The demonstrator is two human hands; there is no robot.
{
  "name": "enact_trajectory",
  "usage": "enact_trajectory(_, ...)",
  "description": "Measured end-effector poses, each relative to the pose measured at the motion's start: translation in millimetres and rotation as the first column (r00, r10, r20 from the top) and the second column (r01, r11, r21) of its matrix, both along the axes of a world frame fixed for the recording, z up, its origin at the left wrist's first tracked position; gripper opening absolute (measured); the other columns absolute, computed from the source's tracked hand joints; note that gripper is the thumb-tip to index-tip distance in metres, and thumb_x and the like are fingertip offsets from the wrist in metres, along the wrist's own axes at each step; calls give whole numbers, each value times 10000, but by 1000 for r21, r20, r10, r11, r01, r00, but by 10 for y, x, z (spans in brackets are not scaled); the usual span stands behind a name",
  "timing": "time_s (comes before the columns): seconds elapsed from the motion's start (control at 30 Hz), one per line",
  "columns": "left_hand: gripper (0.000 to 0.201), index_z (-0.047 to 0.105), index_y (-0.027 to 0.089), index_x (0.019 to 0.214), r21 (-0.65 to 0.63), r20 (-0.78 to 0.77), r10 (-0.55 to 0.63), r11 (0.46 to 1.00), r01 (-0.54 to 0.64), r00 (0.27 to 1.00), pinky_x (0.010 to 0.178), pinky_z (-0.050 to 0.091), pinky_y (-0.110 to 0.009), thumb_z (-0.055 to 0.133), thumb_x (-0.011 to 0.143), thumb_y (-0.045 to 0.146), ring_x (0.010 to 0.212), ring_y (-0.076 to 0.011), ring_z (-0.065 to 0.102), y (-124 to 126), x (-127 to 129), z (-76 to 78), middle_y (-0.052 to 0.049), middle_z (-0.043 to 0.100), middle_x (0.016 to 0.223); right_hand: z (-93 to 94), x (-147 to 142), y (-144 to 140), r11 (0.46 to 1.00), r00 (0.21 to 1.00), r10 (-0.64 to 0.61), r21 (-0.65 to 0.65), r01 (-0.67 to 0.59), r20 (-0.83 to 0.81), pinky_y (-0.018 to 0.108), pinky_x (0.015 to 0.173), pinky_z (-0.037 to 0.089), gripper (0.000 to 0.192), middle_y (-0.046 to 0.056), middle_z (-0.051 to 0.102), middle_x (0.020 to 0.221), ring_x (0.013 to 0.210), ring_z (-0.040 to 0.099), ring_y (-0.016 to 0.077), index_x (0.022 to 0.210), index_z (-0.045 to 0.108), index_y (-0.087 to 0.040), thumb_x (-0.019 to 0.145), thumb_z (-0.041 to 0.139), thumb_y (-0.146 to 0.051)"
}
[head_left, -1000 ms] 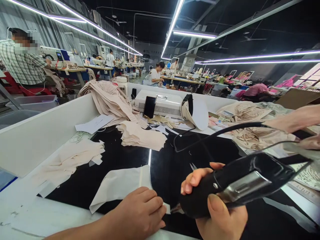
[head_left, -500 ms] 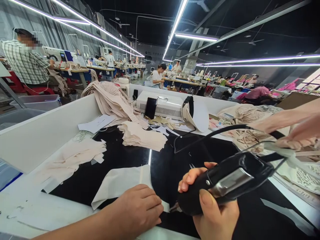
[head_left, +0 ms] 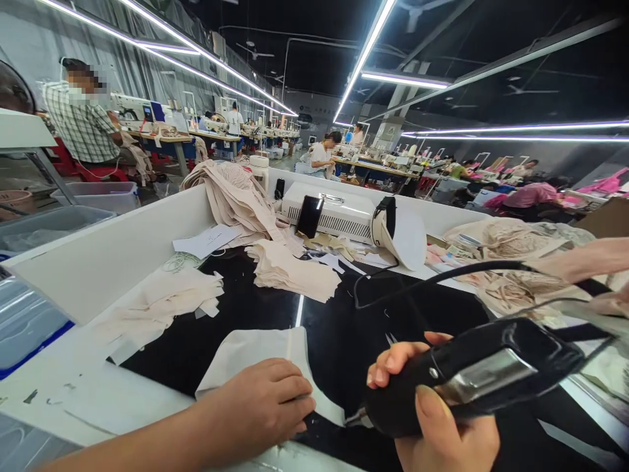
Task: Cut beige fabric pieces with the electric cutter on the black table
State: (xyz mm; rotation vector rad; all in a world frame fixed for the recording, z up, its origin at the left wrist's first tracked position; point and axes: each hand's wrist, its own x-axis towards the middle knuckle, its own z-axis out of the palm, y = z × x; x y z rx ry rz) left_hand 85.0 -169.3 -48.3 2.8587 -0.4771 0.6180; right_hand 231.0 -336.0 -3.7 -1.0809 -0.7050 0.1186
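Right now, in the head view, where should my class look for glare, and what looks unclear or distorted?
In the head view, ceiling lights are near white, with a bright streak on the black tabletop; there too, the metal plate on the black tool shines; also in head view, far workstations lack detail and the white side panel looks stretched.
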Motion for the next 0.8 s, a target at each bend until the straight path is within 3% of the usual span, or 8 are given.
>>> enact_trajectory(0.23,176,626,128,1144,43,49,-12,999,10,999,1042,512,-289,693,996,195,1041,-172,659,-14,5,-9,-51,705,1071,171,-22,174,997,999,-36,63,38,-38,347,561,583,332,-14,656,779,625,620,165,1166,603,-292,877,757,-344)
enact_trajectory(0.43,124,639,120,1124,32,92,-11,999,8,996,1016,518,-289,635,1013,174,995,-168,645,-5,18,-85,-44,700,1050,136,-98,431,994,997,-50,94,55,-59,326,549,585,342,-24,674,757,598,633,156,1143,595,-264,854,768,-320)
enact_trajectory(0.8,100,641,114,1099,48,97,-9,999,4,995,1015,516,-292,634,1003,141,981,-172,652,-35,30,-44,-51,685,1016,96,-49,334,998,997,-49,42,51,-52,339,583,596,292,-23,672,784,632,643,157,1156,591,-282,899,728,-273)
